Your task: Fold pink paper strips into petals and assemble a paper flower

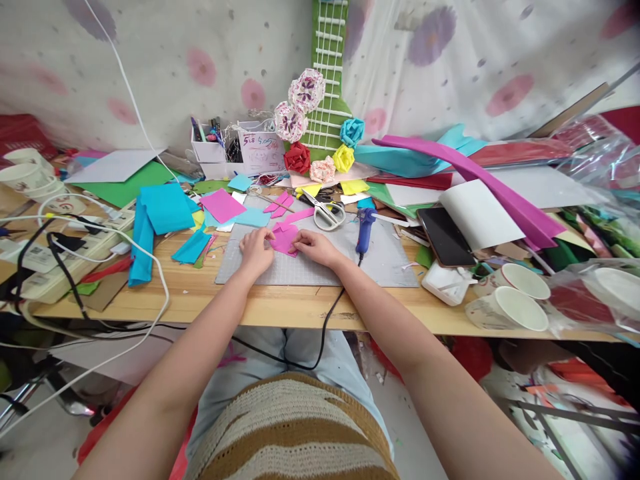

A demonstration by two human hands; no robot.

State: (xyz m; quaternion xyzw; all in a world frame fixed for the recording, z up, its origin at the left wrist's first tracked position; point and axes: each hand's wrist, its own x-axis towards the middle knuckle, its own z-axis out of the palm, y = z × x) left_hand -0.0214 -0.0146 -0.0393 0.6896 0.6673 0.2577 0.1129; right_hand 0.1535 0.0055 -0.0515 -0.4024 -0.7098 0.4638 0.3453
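A piece of bright pink paper (283,239) lies on the grey cutting mat (390,267) between my hands. My left hand (257,252) pinches its left edge with curled fingers. From the other side, my right hand (316,247) grips the right edge between thumb and fingers. Just beyond the paper are more pink pieces (281,203) and a pair of scissors (327,215) with pale handles. To the right of my right hand, a blue glue gun (365,233) rests on the mat, its black cord running down over the table edge.
Blue crepe paper (167,210) and a power strip (75,257) with tangled cables lie left. A phone (446,235), paper cups (507,308) and a long magenta paper strip (480,180) are right. Paper flowers (297,158) and a green guitar-neck shape (327,73) stand behind.
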